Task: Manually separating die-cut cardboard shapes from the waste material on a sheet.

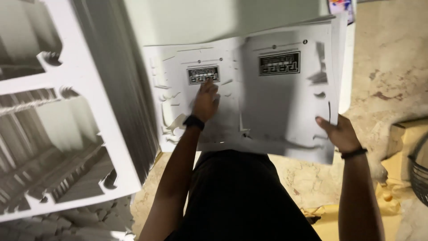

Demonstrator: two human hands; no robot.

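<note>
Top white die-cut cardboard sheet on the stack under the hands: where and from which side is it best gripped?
Probably at the near right corner of the top white die-cut cardboard sheet, from the person's own side. That edge overhangs the white table, and the right hand is already at it with the thumb on top. The left hand presses flat on the sheet, where a grip seems hard.

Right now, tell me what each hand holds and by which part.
The right hand grips the stack of white die-cut sheets by its near right edge. The left hand holds nothing; it presses flat on the top sheet, fingertips by a dark printed label.

Tall stack of cut-out sheets [67,134], stone floor [392,53]
</note>
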